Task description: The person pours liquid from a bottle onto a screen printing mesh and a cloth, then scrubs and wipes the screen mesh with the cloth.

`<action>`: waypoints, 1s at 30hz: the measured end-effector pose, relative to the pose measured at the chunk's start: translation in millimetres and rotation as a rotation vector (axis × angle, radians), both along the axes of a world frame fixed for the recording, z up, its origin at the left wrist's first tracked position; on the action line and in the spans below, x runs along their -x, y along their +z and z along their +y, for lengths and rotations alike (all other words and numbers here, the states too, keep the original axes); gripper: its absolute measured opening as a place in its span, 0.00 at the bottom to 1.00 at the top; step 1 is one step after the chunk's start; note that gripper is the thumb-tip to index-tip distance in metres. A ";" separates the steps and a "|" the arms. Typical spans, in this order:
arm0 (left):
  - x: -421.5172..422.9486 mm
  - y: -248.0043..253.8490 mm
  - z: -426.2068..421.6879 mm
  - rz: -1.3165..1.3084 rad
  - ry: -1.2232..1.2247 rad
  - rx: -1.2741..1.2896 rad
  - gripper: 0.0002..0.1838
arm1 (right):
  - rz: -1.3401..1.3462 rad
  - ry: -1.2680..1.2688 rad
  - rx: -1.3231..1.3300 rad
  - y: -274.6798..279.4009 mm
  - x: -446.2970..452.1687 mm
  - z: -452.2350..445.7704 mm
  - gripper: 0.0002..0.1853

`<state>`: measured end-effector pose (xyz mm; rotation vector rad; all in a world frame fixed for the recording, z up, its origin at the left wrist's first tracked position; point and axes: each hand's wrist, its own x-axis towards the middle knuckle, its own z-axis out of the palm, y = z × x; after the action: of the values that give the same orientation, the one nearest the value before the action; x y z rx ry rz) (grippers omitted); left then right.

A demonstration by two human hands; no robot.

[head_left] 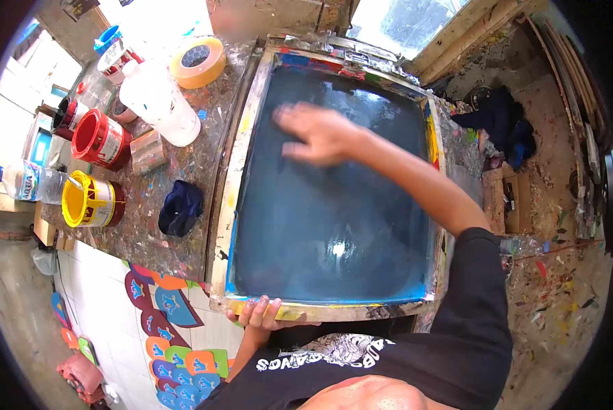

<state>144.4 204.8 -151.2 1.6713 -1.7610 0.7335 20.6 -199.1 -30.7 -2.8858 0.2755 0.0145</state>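
In front of me lies a silk-screen printing frame (334,312), its wooden border stained with paint and its dark blue-grey mesh (334,205) shiny in places. My right hand (317,133) is over the upper left part of the mesh, fingers stretched out and thumb apart. Motion blurs the fingertips, and I cannot tell whether the palm touches the surface. Nothing shows in that hand. At the near left corner, the fingers of my left hand (255,314) curl over the frame's wooden edge and grip it; its thumb is hidden.
Left of the frame, the stained table holds a tape roll (198,62), a white bottle (161,104), a red paint can (101,139), a yellow paint can (92,199), a water bottle (32,181) and a dark cloth (181,208). Colourful cut pieces (176,307) lie on the floor tiles.
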 end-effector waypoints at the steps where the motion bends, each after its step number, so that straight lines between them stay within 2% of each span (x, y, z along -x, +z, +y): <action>1: 0.9 -0.8 -0.6 -0.002 -0.006 0.004 0.32 | 0.035 -0.183 0.012 -1.5 -3.4 -26.5 0.45; 2: 2.0 -0.5 0.6 -0.007 -0.009 0.000 0.32 | 0.070 -0.321 0.085 -9.9 -8.5 -57.7 0.45; 4: 2.2 -0.5 0.3 -0.011 -0.011 0.000 0.32 | 0.017 -0.453 0.018 -14.3 -16.1 -69.8 0.46; 7: 2.6 -1.8 -3.1 -0.014 -0.012 0.003 0.31 | 0.130 -0.251 -0.066 1.8 -19.4 5.5 0.48; 8: 2.6 -2.4 -4.6 -0.013 -0.009 0.008 0.31 | 0.017 -0.214 0.009 -3.9 -13.4 23.8 0.48; 12: 5.3 -3.5 -3.9 -0.013 -0.014 0.005 0.30 | 0.074 -0.531 -0.009 -6.2 -36.7 -50.5 0.47; 14: 4.6 -2.7 -1.9 -0.014 -0.019 0.000 0.29 | -0.009 -0.604 -0.036 -13.9 -48.2 -63.9 0.51; 16: 4.5 -3.1 -1.2 -0.009 -0.022 -0.001 0.29 | 0.032 -0.563 -0.140 -2.6 -47.8 -18.1 0.51; 18: 4.4 -3.1 -2.4 -0.004 -0.022 -0.004 0.29 | 0.036 -0.407 -0.050 -2.8 -36.0 38.2 0.45; 20: 3.9 -3.7 -2.3 -0.003 -0.023 -0.004 0.28 | 0.033 -0.578 -0.070 -10.1 -43.7 -3.9 0.43; 21: 4.4 -3.5 -2.1 -0.004 -0.028 -0.002 0.28 | 0.032 -0.567 -0.046 -16.1 -42.4 -7.7 0.42; 22: 4.4 -3.8 -1.4 -0.007 -0.029 -0.005 0.28 | 0.029 -0.664 -0.027 -24.5 -55.2 -75.1 0.41; 24: 6.0 -3.9 -2.1 -0.004 -0.033 -0.006 0.27 | 0.019 -0.634 -0.055 -16.1 -63.0 -91.2 0.41; 26: 4.8 -3.9 -0.8 0.001 -0.037 -0.004 0.27 | 0.081 -0.517 -0.092 -21.6 -56.3 -45.1 0.41; 27: 4.8 -4.6 -2.9 0.001 -0.041 -0.001 0.27 | 0.042 -0.510 -0.145 -4.1 -60.0 -32.3 0.42; 28: 6.5 -5.1 -4.3 0.005 -0.031 0.005 0.26 | 0.089 -0.349 -0.037 1.7 -38.5 28.8 0.37; 30: 6.1 -5.1 -3.8 -0.002 -0.034 0.004 0.26 | 0.117 -0.330 -0.031 1.9 -35.0 30.7 0.37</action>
<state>138.3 201.0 -156.3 1.6347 -1.7835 0.7231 55.6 -168.4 -28.8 -2.7755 0.7622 0.1284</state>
